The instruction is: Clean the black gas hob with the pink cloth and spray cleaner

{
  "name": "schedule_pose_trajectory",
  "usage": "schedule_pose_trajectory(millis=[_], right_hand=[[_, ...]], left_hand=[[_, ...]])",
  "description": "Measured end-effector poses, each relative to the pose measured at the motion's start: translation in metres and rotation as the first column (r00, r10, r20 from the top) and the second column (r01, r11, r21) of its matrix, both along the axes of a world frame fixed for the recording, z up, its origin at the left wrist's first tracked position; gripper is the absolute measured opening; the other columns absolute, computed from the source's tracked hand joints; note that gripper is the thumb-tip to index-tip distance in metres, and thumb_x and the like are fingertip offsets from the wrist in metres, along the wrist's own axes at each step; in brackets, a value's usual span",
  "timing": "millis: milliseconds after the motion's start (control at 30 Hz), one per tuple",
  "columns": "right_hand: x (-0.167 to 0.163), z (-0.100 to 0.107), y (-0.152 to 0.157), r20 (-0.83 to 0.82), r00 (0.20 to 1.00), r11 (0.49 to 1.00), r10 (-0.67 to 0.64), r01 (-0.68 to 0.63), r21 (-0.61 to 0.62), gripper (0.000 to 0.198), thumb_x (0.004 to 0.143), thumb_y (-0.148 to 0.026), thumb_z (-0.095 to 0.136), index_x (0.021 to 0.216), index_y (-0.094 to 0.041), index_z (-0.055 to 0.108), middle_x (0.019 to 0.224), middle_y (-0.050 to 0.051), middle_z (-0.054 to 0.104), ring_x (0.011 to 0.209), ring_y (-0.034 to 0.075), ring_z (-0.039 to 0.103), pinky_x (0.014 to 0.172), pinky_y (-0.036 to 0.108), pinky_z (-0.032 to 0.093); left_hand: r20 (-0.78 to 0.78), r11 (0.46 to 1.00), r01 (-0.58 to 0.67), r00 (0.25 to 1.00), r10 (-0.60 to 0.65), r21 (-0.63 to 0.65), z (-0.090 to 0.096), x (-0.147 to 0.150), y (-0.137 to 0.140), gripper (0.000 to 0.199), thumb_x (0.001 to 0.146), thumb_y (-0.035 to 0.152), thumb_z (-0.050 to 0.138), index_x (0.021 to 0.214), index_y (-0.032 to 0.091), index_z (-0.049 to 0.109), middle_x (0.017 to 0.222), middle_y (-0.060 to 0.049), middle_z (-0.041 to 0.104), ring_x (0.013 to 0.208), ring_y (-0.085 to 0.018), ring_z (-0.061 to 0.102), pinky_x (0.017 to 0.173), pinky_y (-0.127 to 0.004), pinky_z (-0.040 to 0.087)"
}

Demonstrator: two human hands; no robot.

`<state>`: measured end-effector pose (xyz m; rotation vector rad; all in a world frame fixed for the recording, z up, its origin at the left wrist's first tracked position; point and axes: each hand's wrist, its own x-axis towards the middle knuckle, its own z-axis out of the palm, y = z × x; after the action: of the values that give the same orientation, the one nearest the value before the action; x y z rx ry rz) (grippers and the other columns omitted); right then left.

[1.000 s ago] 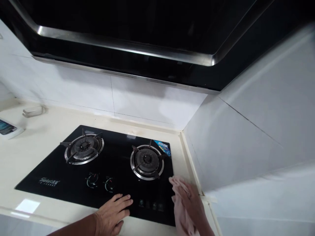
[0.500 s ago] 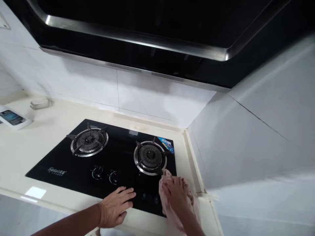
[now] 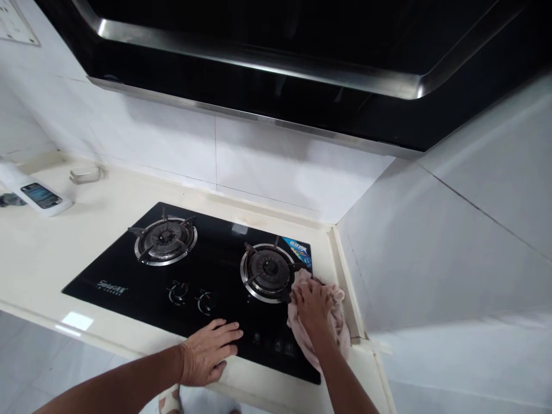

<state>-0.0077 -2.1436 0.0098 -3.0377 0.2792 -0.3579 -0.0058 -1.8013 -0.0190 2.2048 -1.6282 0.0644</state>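
A black glass gas hob (image 3: 142,299) with two round burners is set into the pale worktop. My right hand (image 3: 313,302) presses a pink cloth (image 3: 340,330) onto the hob's right edge, its fingers bent over the bunched fabric. That cloth lies partly on the glass and partly on the worktop, close to the right burner (image 3: 267,270). Flat on the front edge rests my left hand (image 3: 211,352), fingers spread and holding nothing, just below the two control knobs (image 3: 207,302). The left burner (image 3: 166,238) stands farther back.
A black range hood (image 3: 259,75) overhangs the hob. White tiled walls rise behind and to the right (image 3: 431,259). At the left of the worktop (image 3: 38,247) lie a white bottle (image 3: 43,195) with a dark label and a small metal bracket-like piece (image 3: 85,174).
My right hand and the cloth have slid back along the hob's right edge, toward the corner sticker. My left hand stays on the front edge. The view has shifted slightly.
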Motion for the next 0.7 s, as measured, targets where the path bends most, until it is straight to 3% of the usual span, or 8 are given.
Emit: schedule_pose_trajectory(millis=[100,167,267,333,400,500,600,700], right_hand=[[-0.037,-0.007,0.013,-0.024,0.995,0.996,0.093,-0.093,-0.006,0.031,0.099,-0.035,0.040,0.117,-0.030,0.065,0.132,0.009,0.057,0.123,0.031,0.046,0.106,0.052,0.033],[-0.039,-0.009,0.012,-0.025,0.993,0.993,0.116,-0.116,-0.016,0.029,0.098,-0.033,0.042,0.113,-0.030,0.066,0.132,0.009,0.057,0.125,0.032,0.045,0.106,0.052,0.033],[-0.008,-0.009,-0.006,-0.029,0.999,1.000,-0.019,0.018,-0.018,0.031,0.097,-0.030,0.040,0.113,-0.026,0.067,0.126,0.011,0.060,0.120,0.031,0.048,0.103,0.050,0.035],[0.020,-0.007,-0.022,-0.067,0.992,0.994,-0.111,0.111,-0.007,0.036,0.093,-0.027,0.045,0.123,-0.025,0.064,0.123,0.012,0.061,0.115,0.030,0.050,0.099,0.048,0.037],[0.039,-0.007,-0.035,-0.116,0.989,0.996,-0.094,0.094,-0.005,0.046,0.088,-0.025,0.051,0.133,-0.028,0.059,0.121,0.011,0.062,0.112,0.029,0.052,0.098,0.047,0.038],[0.045,-0.012,-0.043,-0.094,0.993,0.997,-0.074,0.075,0.007,0.046,0.086,-0.024,0.053,0.129,-0.032,0.064,0.129,0.011,0.057,0.116,0.030,0.051,0.100,0.046,0.036],[0.043,-0.016,-0.041,0.040,0.986,0.985,-0.164,0.162,0.063,0.037,0.091,-0.037,0.050,0.120,-0.029,0.071,0.140,0.012,0.049,0.126,0.033,0.044,0.103,0.049,0.033],[0.049,-0.016,-0.036,0.092,0.989,0.987,-0.119,0.108,0.117,0.038,0.096,-0.044,0.044,0.110,-0.025,0.073,0.130,0.011,0.055,0.119,0.029,0.047,0.101,0.045,0.033]], left_hand=[[-0.011,1.000,0.001,1.000,-0.001,0.000,0.005,-0.001,0.000,0.041,0.078,0.019,0.060,0.119,0.022,0.056,0.148,-0.011,0.056,0.143,-0.030,0.045,0.119,-0.048,0.029],[-0.008,1.000,0.010,1.000,-0.010,-0.006,0.007,-0.001,-0.001,0.040,0.079,0.020,0.059,0.119,0.022,0.057,0.148,-0.011,0.057,0.143,-0.029,0.045,0.119,-0.048,0.029],[0.003,1.000,0.015,1.000,-0.015,-0.007,0.007,-0.001,-0.001,0.038,0.081,0.021,0.058,0.118,0.021,0.057,0.147,-0.012,0.057,0.142,-0.029,0.046,0.118,-0.049,0.031],[0.006,1.000,0.014,1.000,-0.014,-0.003,0.007,-0.001,0.000,0.037,0.082,0.021,0.057,0.118,0.021,0.057,0.147,-0.012,0.057,0.142,-0.029,0.046,0.117,-0.050,0.032],[0.002,1.000,0.011,1.000,-0.011,0.002,0.006,-0.001,0.000,0.037,0.082,0.022,0.057,0.119,0.021,0.057,0.148,-0.011,0.056,0.142,-0.029,0.046,0.117,-0.049,0.033],[-0.003,1.000,0.009,1.000,-0.009,-0.011,0.002,-0.001,0.000,0.038,0.081,0.022,0.058,0.120,0.022,0.057,0.148,-0.011,0.056,0.143,-0.029,0.045,0.118,-0.049,0.031],[-0.005,1.000,0.009,1.000,-0.009,-0.026,-0.003,-0.002,0.000,0.039,0.080,0.021,0.059,0.119,0.022,0.057,0.147,-0.011,0.057,0.143,-0.029,0.044,0.118,-0.049,0.031],[-0.014,1.000,0.010,1.000,-0.010,-0.021,-0.007,-0.002,0.000,0.041,0.079,0.021,0.059,0.120,0.022,0.056,0.147,-0.010,0.057,0.144,-0.029,0.043,0.119,-0.049,0.030]])
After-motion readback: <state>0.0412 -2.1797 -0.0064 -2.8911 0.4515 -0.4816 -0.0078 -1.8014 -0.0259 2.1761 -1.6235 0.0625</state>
